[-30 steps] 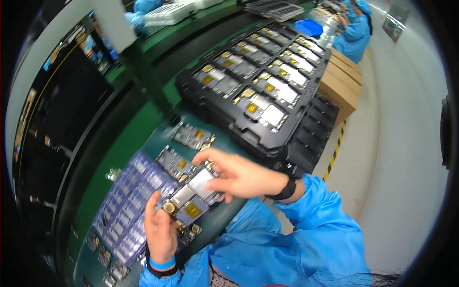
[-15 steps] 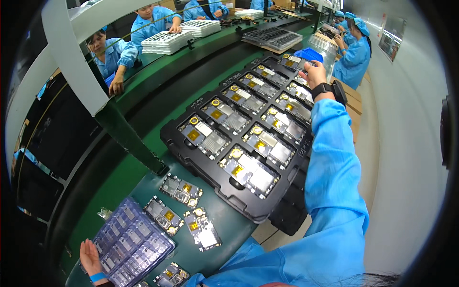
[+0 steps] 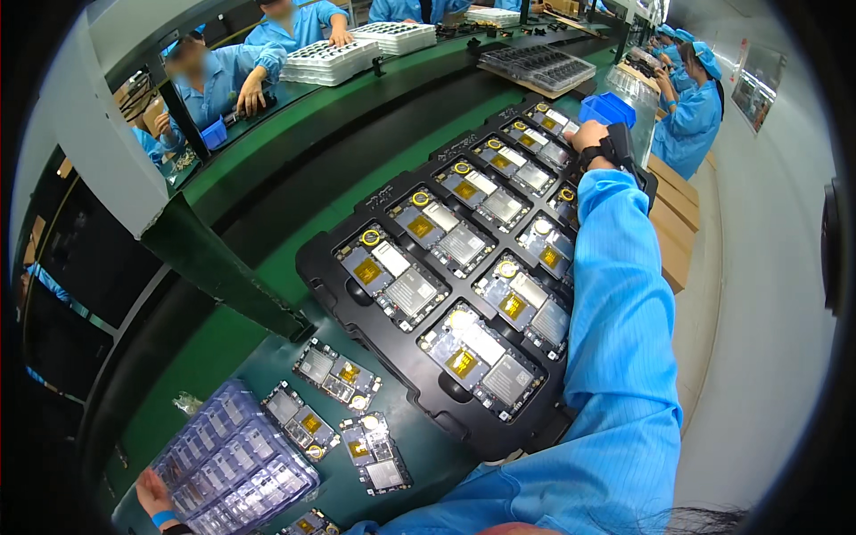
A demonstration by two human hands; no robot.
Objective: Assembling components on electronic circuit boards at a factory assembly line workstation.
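At the far end of our reach, the right hand (image 3: pixel 588 135) sits over the far right part of a large black moulded-plastic tray (image 3: pixel 319 267). Fingers bent and partly hidden, so we can't tell if they grip or just press. Just left of them: a silver-and-grey rectangular circuit board (image 3: pixel 553 118) with an amber patch, in the tray's end pocket. Main risk there: if it isn't fully seated, sideways pressure could tilt it on the pocket wall or scuff its bare parts.

Back along that arm, our blue fabric sleeve (image 3: pixel 620 303) covers the tray's right edge. Contact unclear; if it drags, we could hook boards out of their pockets. Same concern with the black wrist-worn device (image 3: pixel 620 147) just behind the hand.

Low on the other side, the left hand (image 3: pixel 153 496) is loosely curled at the outer edge of a translucent purple plastic compartment tray (image 3: pixel 299 493). No held item visible; can't tell if it's pinching the rim. If it nudges that tray inward, we'd likely shove it into the loose grey circuit boards (image 3: pixel 301 419) lying on the dark green tabletop (image 3: pixel 437 459) between the hands. Those sit close together with no pockets, so a brush from either sleeve could slide them into each other and chip components. The one nearest our body could get swept off the edge.
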